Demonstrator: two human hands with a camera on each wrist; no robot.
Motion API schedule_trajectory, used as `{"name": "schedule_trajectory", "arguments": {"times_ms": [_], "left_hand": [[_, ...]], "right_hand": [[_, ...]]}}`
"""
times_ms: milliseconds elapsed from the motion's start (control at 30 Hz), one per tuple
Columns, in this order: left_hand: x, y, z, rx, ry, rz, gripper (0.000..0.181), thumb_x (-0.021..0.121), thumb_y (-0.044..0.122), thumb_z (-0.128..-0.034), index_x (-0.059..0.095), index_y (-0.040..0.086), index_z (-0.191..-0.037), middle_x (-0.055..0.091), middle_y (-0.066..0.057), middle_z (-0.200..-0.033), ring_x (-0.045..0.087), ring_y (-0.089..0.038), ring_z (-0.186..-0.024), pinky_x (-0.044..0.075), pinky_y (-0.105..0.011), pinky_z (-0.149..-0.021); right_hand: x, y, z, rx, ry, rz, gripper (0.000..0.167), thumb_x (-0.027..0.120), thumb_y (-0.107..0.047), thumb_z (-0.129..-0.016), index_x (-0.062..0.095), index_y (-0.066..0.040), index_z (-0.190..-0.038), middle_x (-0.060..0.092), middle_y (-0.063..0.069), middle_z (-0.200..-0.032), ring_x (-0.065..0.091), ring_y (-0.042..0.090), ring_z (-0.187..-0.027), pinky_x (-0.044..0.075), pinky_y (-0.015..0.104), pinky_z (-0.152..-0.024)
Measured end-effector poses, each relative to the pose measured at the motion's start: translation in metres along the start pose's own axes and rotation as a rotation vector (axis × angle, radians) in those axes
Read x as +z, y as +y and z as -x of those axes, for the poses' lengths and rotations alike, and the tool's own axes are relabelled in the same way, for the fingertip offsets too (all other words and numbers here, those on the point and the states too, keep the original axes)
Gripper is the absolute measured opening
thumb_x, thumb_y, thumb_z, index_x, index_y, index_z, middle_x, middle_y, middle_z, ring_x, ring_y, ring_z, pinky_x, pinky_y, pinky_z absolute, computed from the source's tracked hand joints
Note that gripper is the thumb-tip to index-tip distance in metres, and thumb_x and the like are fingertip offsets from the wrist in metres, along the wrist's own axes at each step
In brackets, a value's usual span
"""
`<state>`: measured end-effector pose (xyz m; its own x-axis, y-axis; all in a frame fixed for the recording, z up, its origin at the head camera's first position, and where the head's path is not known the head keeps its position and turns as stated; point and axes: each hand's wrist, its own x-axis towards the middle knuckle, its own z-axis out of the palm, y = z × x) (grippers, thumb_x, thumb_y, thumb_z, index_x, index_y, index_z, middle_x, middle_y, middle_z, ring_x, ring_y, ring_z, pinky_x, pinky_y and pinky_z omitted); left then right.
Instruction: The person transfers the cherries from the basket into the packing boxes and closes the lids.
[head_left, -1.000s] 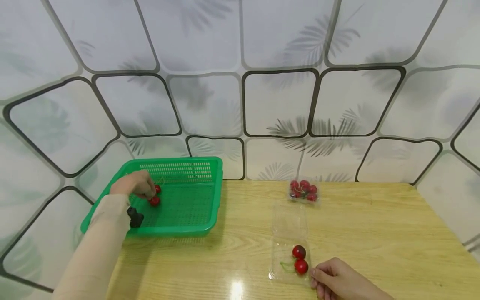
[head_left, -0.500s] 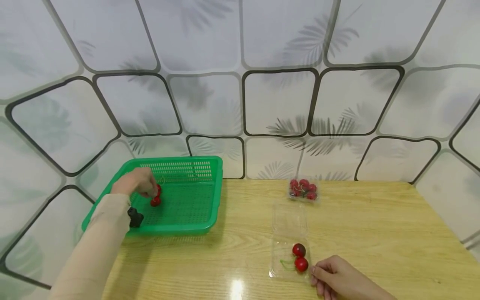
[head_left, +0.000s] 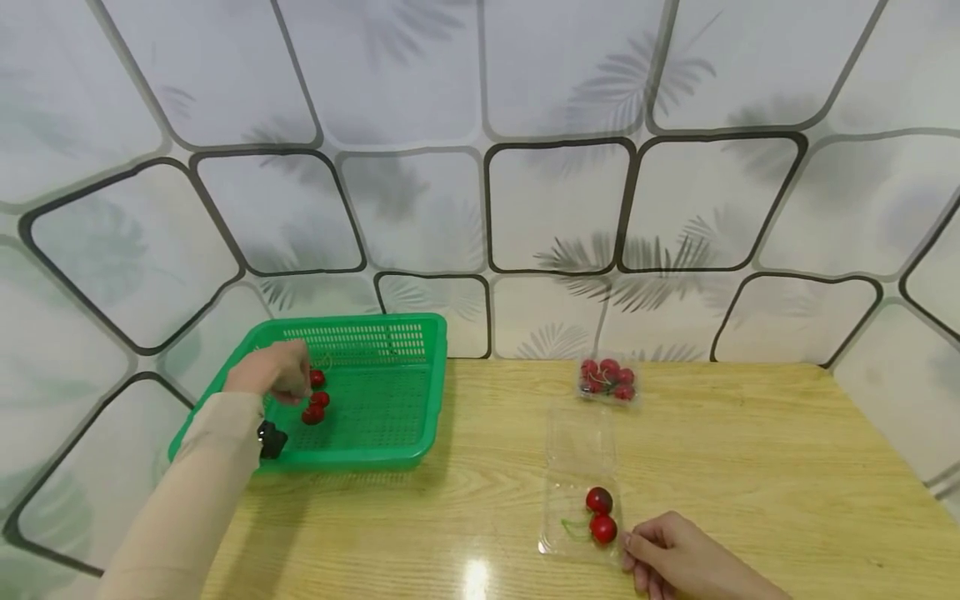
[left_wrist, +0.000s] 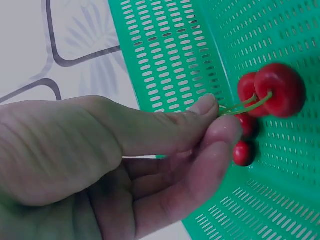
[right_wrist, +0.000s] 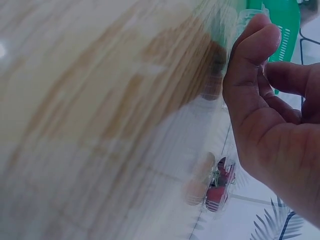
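In the left wrist view my left hand (left_wrist: 165, 145) pinches two thin green stems between thumb and forefinger. From them hang a red cherry (left_wrist: 282, 90) and a second one (left_wrist: 247, 90) partly behind it. More cherries (left_wrist: 244, 152) lie beyond, in the green basket (head_left: 375, 457). My right hand (head_left: 667, 554) holds the near right edge of an open clear plastic box (head_left: 562, 500), fingers curled; the exact contact is hard to see. Inside that box are a dark red cherry (head_left: 598, 500) and a brighter one (head_left: 603, 528), with green stems pointing left.
A clear pack of several cherries (head_left: 607, 380) stands at the back of the wooden table (head_left: 750, 467). The open box's lid (head_left: 580, 437) lies flat behind its base. A patterned wall covering (head_left: 555, 208) rises behind the table.
Two cherries by my left hand have come into fuller view and shifted slightly towards the basket's near side, apart from one behind. My right hand and the open box have hardly moved.
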<state>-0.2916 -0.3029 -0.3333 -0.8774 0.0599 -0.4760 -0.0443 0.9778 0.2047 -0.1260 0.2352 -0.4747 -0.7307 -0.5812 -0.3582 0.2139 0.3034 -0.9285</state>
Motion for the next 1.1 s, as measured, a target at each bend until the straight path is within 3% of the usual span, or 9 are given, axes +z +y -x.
{"name": "schedule_trajectory", "arguments": {"times_ms": [200,600,767,933,1100], "left_hand": [[0.004,0.000,0.002,-0.039,-0.047,-0.003,0.013,0.070,0.007,-0.0940,0.067,0.005,-0.081,0.066,-0.003,-0.066,0.060,-0.008,-0.054,0.053,-0.026,-0.059],[0.008,-0.006,0.010,0.011,-0.007,0.044,0.013,0.065,0.006,-0.0943,0.065,0.004,-0.081,0.068,-0.007,-0.070,0.065,-0.015,-0.064,0.058,-0.029,-0.063],[0.009,-0.004,0.011,0.009,0.032,0.025,0.014,0.061,0.002,-0.0911,0.066,0.007,-0.079,0.067,-0.008,-0.072,0.065,-0.019,-0.066,0.055,-0.030,-0.059],[0.010,-0.003,0.013,0.002,0.042,-0.034,0.017,0.067,0.005,-0.0909,0.067,0.010,-0.074,0.068,-0.007,-0.069,0.060,-0.016,-0.061,0.045,-0.027,-0.053],[0.010,-0.003,0.012,0.004,0.042,-0.013,0.024,0.065,0.001,-0.0883,0.063,0.011,-0.067,0.065,-0.004,-0.063,0.053,-0.012,-0.054,0.041,-0.026,-0.052]], "right_hand": [[-0.001,0.001,-0.001,-0.010,-0.018,-0.019,0.040,0.043,-0.015,-0.111,0.068,0.012,-0.095,0.066,-0.001,-0.073,0.056,0.001,-0.059,0.045,0.012,-0.051],[-0.003,0.000,0.000,0.005,0.003,0.026,0.036,0.046,-0.017,-0.109,0.071,0.005,-0.094,0.065,0.000,-0.073,0.058,0.003,-0.059,0.046,0.012,-0.051],[-0.002,-0.001,0.000,0.005,0.012,0.034,0.037,0.049,-0.021,-0.109,0.071,0.004,-0.093,0.066,0.001,-0.074,0.057,0.003,-0.059,0.045,0.012,-0.050],[-0.001,-0.001,0.000,-0.005,0.006,0.022,0.038,0.051,-0.022,-0.108,0.069,0.007,-0.090,0.066,0.000,-0.074,0.056,0.002,-0.058,0.046,0.012,-0.050],[-0.001,0.000,0.000,-0.010,-0.008,0.000,0.038,0.050,-0.019,-0.109,0.068,0.010,-0.092,0.067,0.000,-0.075,0.058,0.002,-0.058,0.046,0.012,-0.050]]}}
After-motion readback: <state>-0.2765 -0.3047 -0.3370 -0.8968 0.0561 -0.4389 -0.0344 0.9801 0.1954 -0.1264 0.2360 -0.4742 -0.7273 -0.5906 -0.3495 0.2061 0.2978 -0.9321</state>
